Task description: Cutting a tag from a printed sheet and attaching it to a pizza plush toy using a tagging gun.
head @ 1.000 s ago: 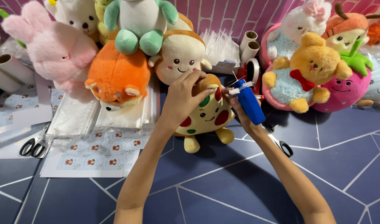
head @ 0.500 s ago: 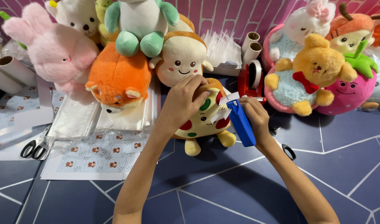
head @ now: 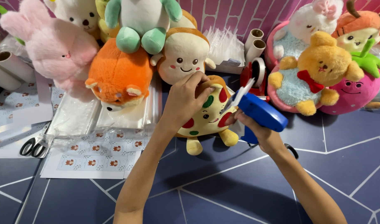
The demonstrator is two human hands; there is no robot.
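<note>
One head-worn view, looking down and forward over a dark blue floor mat (head: 248,186).

The camera sits above and behind the person's forearms, which enter from the bottom edge and reach away from it. It faces toward the far edge of the mat, where a pink brick-patterned wall (head: 235,14) closes the top of the view. It is close: the left hand (head: 186,101) and the right hand (head: 256,130) fill the centre. There is no second view to share ground with.

A dark blue worktop (head: 331,166) crossed by thin white lines forming angular shapes runs back to a pink brick-patterned wall (head: 235,14), all evenly lit.
</note>
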